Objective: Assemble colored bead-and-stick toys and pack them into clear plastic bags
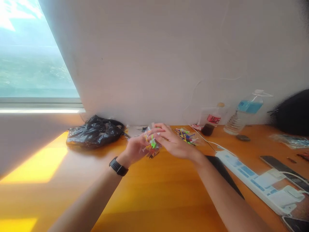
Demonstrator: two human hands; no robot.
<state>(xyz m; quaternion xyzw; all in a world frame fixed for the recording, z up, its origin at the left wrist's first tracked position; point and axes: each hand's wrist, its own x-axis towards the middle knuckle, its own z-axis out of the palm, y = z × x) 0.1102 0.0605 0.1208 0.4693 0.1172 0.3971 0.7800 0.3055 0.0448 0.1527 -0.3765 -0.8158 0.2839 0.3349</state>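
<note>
Between my two hands is a clear plastic bag [153,144] of small colourful plastic pieces, with bright green ones showing at the front. My left hand [135,147], a black watch [118,166] at its wrist, is closed around the bag's left side. From the right, my right hand [173,142] reaches over the bag, its fingers bent onto the top and partly covering it. Just beyond my right hand lies a heap of similar thin pieces [186,135] in yellow, blue, red and green. The fingertips are blurred.
A black plastic bag [95,133] lies at the back left. To the right are a white power strip [251,178], a dark flat object [224,174], a phone [277,164], a large water bottle [243,112] and a red-labelled bottle [212,119]. A wall stands behind the table.
</note>
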